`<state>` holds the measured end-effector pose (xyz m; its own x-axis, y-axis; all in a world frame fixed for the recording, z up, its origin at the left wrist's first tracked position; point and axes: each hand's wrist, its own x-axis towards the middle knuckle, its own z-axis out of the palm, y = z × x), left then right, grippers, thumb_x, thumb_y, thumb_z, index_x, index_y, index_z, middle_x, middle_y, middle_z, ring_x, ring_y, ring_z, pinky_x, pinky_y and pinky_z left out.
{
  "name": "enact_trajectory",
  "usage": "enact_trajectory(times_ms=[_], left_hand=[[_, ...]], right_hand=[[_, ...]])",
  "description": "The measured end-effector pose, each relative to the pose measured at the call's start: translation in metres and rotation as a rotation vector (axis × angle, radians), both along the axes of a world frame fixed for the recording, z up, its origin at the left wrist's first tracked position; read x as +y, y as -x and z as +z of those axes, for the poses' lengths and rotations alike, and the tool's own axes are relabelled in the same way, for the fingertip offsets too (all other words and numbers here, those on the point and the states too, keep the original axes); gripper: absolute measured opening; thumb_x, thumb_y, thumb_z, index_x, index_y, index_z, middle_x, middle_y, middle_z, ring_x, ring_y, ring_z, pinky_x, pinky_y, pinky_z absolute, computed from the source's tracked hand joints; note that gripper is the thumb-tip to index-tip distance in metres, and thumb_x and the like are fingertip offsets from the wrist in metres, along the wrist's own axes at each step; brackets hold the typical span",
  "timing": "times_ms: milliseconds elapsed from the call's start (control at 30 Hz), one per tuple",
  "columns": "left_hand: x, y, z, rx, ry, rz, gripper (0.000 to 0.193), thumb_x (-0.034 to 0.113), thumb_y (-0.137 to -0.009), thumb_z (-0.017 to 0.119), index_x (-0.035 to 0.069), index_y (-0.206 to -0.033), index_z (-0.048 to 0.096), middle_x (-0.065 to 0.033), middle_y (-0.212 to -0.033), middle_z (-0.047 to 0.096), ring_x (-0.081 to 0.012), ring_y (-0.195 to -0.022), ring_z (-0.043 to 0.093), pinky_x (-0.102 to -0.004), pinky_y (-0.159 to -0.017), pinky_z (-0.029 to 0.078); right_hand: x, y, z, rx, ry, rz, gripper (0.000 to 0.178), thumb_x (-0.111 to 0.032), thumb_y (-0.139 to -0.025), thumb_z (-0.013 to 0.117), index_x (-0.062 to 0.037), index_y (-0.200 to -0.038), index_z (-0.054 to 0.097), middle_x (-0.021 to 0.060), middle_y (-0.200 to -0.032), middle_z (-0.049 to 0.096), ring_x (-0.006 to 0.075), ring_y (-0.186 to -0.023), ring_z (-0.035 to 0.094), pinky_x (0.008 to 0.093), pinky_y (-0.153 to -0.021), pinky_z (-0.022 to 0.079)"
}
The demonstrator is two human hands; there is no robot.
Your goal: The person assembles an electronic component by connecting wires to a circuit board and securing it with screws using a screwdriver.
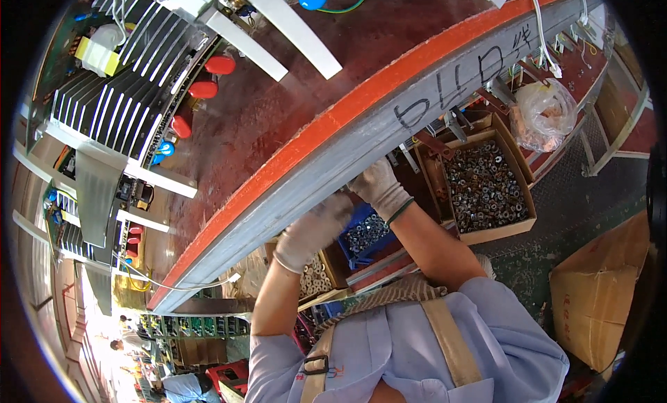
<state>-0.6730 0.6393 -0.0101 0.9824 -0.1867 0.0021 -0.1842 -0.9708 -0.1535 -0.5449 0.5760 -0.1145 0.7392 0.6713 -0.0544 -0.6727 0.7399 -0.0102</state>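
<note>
Both my hands wear pale work gloves and meet beside the grey side of the bench's edge (306, 187). My left hand (316, 231) is over a cardboard box (325, 297) of pale ring-shaped parts; its fingers are blurred. My right hand (379, 187) is bent toward the left one, its fingers curled close to the bench edge. What they grip, if anything, is too small and hidden to make out. Below the hands, a blue bin (360, 212) holds small metal fasteners. To the right, a larger cardboard box (501, 231) contains many loose nuts and washers.
Circuit assemblies with black finned heat sinks (101, 118) stand on the dark red benchtop (278, 125), their white strips (299, 31) jutting over it. A clear plastic bag (545, 118) lies beyond the nut box. A large carton (601, 292) stands at right. People (184, 387) are at far lower left.
</note>
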Motion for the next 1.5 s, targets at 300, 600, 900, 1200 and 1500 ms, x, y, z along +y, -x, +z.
enact_trajectory(times_ms=[300,600,900,1200,1500], left_hand=[[0.009,0.028,-0.085,0.354,0.186,0.084,0.03,0.019,-0.08,0.058,0.009,-0.109,0.062,-0.0154,-0.104,0.064,-0.0326,-0.095,0.061,-0.0422,-0.081,0.049],[0.0,0.022,-0.055,0.186,0.291,0.088,0.025,0.019,-0.081,0.059,0.002,-0.1,0.061,-0.0192,-0.091,0.063,-0.0363,-0.088,0.06,-0.0434,-0.076,0.048],[-0.009,0.006,-0.009,-0.006,0.368,-0.023,0.025,0.016,-0.079,0.063,0.003,-0.1,0.061,-0.0153,-0.092,0.063,-0.0324,-0.087,0.061,-0.0403,-0.078,0.05],[0.013,-0.107,0.043,-0.233,0.0,0.22,0.024,0.025,-0.084,0.06,0.007,-0.1,0.064,-0.0126,-0.098,0.065,-0.0248,-0.096,0.061,-0.0379,-0.083,0.048],[0.185,-0.086,-0.069,-0.489,0.838,0.157,0.033,0.028,-0.085,0.06,0.007,-0.11,0.062,-0.018,-0.107,0.063,-0.0356,-0.1,0.059,-0.0403,-0.089,0.044]], right_hand=[[0.008,0.001,-0.003,-0.031,-0.036,0.046,0.006,-0.004,-0.089,0.049,-0.0046,-0.094,0.054,0.0075,-0.082,0.058,0.0209,-0.075,0.06,0.0332,-0.071,0.057],[-0.007,0.008,0.008,0.125,-0.128,0.133,0.011,-0.007,-0.093,0.045,-0.0049,-0.1,0.054,0.0085,-0.089,0.058,0.0201,-0.079,0.06,0.0348,-0.074,0.057],[-0.018,0.003,0.014,0.076,-0.102,0.138,0.011,-0.008,-0.091,0.048,-0.0054,-0.098,0.056,0.0086,-0.087,0.06,0.0203,-0.08,0.061,0.0338,-0.073,0.056],[-0.004,0.002,0.007,0.024,-0.072,0.142,0.012,-0.01,-0.089,0.046,-0.0055,-0.093,0.056,0.0092,-0.086,0.063,0.0202,-0.078,0.063,0.0295,-0.072,0.055],[0.039,0.02,0.003,0.069,-0.243,0.3,0.013,-0.009,-0.091,0.048,-0.0086,-0.098,0.059,0.0044,-0.092,0.063,0.0167,-0.085,0.063,0.0307,-0.077,0.055]])
